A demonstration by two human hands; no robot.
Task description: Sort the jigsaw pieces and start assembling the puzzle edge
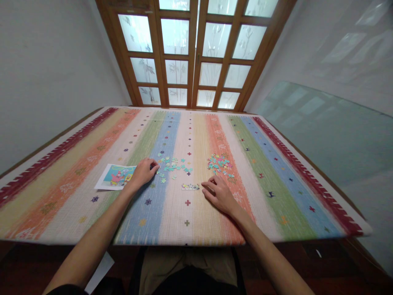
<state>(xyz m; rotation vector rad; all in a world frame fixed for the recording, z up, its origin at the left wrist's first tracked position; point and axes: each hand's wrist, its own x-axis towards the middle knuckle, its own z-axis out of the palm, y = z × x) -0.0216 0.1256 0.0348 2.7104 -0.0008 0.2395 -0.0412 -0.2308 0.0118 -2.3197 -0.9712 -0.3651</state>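
Left hand (143, 171) knuckles up, fingers curled down, fingertips touching the near-left edge of the teal puzzle pieces (172, 165); cannot tell if a piece is pinched under them. Right hand (218, 194) lies flat and open on the counter (276, 213), palm down, fingers spread and pointing toward 10 o'clock, holding nothing. Its fingertips are just beside the short joined strip of pieces (190, 187), which sits at 9 o'clock from that hand, between the two hands.

Teal pieces lie loose and scattered on the blue and cream stripes, at 3 o'clock from the left hand. A second heap, the multicolour puzzle pieces (220, 163), is on the orange stripe at 12 o'clock from the right hand, near it but apart. Reference picture (116, 176), a cartoon print on white paper, lies flat at 9 o'clock from the left hand, its right edge partly under that wrist.

Counter is covered by a striped cloth with small star and cross marks. Wooden-framed frosted window (196, 53) at 12 o'clock beyond the far edge. Glass sheet (331, 135) leans against the wall at 3 o'clock.
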